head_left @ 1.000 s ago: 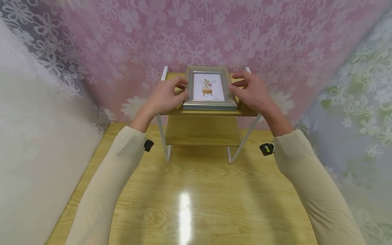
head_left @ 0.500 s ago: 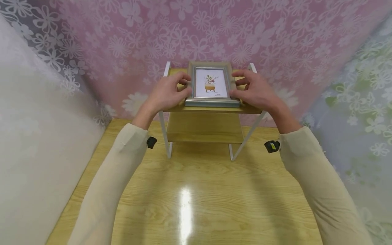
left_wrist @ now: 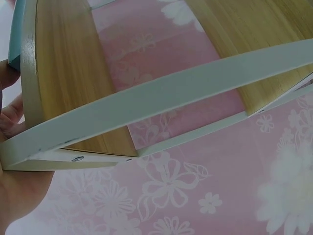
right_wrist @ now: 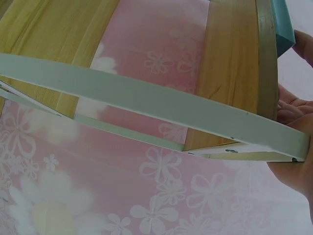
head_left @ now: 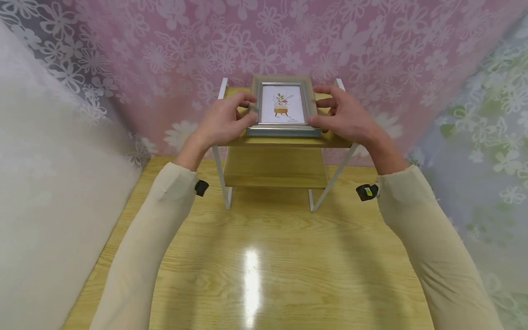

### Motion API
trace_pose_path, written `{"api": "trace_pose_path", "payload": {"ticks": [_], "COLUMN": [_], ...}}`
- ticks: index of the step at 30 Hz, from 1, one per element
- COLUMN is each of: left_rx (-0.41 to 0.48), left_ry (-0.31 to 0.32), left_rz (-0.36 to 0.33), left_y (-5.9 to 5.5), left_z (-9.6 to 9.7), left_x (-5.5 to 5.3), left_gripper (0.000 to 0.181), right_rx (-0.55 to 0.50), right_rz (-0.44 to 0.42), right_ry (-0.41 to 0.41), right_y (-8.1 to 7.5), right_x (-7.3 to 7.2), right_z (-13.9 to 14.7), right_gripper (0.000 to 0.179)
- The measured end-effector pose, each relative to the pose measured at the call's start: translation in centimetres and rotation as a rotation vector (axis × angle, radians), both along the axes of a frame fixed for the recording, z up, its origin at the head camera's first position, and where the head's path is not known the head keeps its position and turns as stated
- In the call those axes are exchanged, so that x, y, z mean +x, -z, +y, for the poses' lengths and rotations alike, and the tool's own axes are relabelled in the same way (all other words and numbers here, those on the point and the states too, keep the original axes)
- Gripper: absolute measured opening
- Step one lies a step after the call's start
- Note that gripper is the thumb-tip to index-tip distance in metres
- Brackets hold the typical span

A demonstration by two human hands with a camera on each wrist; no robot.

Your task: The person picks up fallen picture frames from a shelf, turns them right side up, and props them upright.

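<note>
A silver-toned picture frame [head_left: 284, 132], with a picture of a potted plant, lies face up on the top board [head_left: 237, 93] of a small two-tier wooden stand. On its left side, my left hand [head_left: 224, 119] holds the frame's edge with curled fingers, the thumb by the near corner. My right hand [head_left: 350, 114] grips the opposite edge, its thumb on the near right corner. The wrist views show each hand from below, partly behind the stand's white metal leg [left_wrist: 161, 90]; a blue-green frame edge [right_wrist: 283, 29] juts above the board there.
Below the top is a lower wooden shelf [head_left: 276, 167]. White side legs [head_left: 219, 169] reach the wood-patterned floor [head_left: 206, 261]. A pink floral wall [head_left: 185, 55] stands right behind, with pale walls [head_left: 53, 183] at left and right.
Both hands have closed in on the frame's sides. The frame now sits slightly farther from the stand's front edge. The whole scene has shifted a little upward in the head view.
</note>
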State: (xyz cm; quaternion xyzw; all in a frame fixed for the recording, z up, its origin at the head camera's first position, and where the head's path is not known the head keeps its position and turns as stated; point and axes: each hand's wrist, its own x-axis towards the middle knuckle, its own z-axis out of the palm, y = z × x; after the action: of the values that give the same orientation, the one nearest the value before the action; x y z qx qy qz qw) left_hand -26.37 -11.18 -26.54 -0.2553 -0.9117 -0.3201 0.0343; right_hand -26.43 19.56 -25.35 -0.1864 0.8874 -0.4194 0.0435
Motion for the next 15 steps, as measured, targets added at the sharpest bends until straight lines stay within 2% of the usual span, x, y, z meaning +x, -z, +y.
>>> {"api": "trace_pose_path", "payload": {"ticks": [4,8,15], "left_rx": [0.007,0.05,0.075], "left_ry": [0.015,0.025,0.03], "left_rz": [0.012,0.012,0.015], "left_y": [0.01,0.14,0.28], "left_z": [-0.02,-0.16,-0.31], "left_x": [-0.12,-0.17,-0.19], "left_gripper": [0.049,0.052,0.056], "right_rx": [-0.003,-0.029,-0.165], "right_rz": [-0.002,-0.007,-0.035], "right_ry": [0.005,0.012,-0.005], "right_y": [-0.08,-0.08,-0.12], "right_x": [-0.13,-0.16,-0.02], "right_z": [-0.12,-0.29,-0.35], "right_gripper": [0.086,0.087,0.088]}}
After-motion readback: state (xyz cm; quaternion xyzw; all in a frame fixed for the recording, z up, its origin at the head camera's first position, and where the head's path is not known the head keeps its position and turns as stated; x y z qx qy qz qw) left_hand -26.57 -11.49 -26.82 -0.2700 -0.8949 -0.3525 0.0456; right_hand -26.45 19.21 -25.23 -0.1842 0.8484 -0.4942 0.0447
